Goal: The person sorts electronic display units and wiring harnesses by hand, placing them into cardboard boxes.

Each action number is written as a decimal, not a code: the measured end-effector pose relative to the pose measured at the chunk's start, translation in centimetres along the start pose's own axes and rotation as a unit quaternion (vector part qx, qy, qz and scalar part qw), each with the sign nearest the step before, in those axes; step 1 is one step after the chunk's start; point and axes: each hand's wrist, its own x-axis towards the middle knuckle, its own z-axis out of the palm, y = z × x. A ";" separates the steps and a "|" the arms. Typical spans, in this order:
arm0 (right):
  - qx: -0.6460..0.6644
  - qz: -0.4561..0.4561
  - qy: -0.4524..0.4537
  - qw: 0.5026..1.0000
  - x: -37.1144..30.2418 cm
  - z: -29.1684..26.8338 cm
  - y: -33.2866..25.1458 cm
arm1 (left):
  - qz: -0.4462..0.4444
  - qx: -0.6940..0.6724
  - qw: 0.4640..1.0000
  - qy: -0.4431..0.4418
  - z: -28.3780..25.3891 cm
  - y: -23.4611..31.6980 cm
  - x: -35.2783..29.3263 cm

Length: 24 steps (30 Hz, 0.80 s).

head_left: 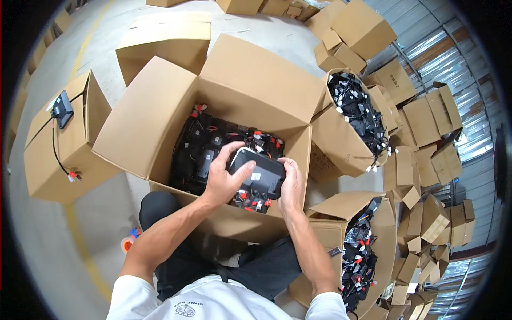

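Note:
Between my two hands is a black, flat device with rounded corners and a small white label (264,175); its exact kind I cannot make out. My left hand (226,173) grips its left end, thumb across the face. At the right end my right hand (289,186) holds the edge with curled fingers. Just below the device, an open cardboard box (250,88) holds several similar black units (205,152) and cables with red and white connectors (250,202). My hands hide part of these contents.
On a closed carton (58,160) at left lies a black display-like unit (63,110) with cables. Open boxes at right hold black cabled parts (354,106) and red-tipped ones (360,256). Many cartons (426,218) pile up behind them. An orange-and-blue item (129,240) sits on the floor.

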 end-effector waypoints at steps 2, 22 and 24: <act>-0.088 -0.083 -0.058 0.991 1.0 -1.2 0.4 | -0.019 -0.024 0.999 -0.012 0.2 -0.9 0.9; -0.048 0.169 -0.225 0.958 11.0 -4.6 1.4 | -0.036 0.439 0.868 -0.228 -6.7 -8.1 10.2; -0.079 0.272 -0.235 0.930 10.1 -4.2 7.5 | -0.039 0.461 0.846 -0.264 -7.2 -11.0 10.1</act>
